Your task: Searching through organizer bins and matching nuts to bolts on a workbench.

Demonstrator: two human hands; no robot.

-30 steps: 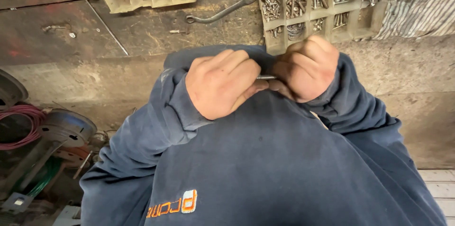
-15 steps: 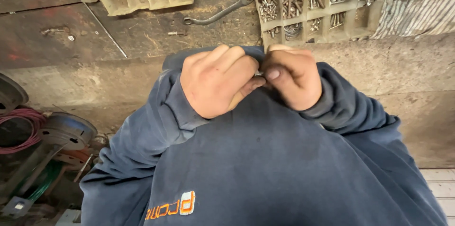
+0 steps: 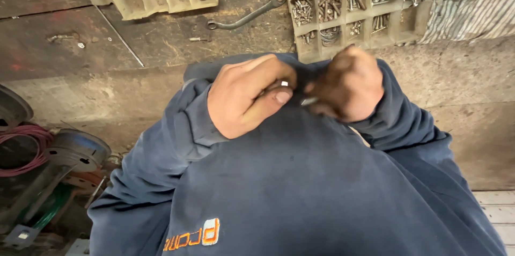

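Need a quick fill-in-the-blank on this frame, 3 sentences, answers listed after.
1. The left hand and right hand meet in front of a dark ____ sweatshirt.
2. The bent metal wrench lies on the worn wooden bench ____ the two beige compartment trays.
3. The right-side tray holds mostly metal ____.

Answers: blue; between; bolts

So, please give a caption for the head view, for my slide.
Two hands, left hand and right hand, work a small metal fastener beside bolt trays.

Matt cloth sweatshirt [image 3: 300, 181]; rough, worn wooden bench [image 3: 161, 41].
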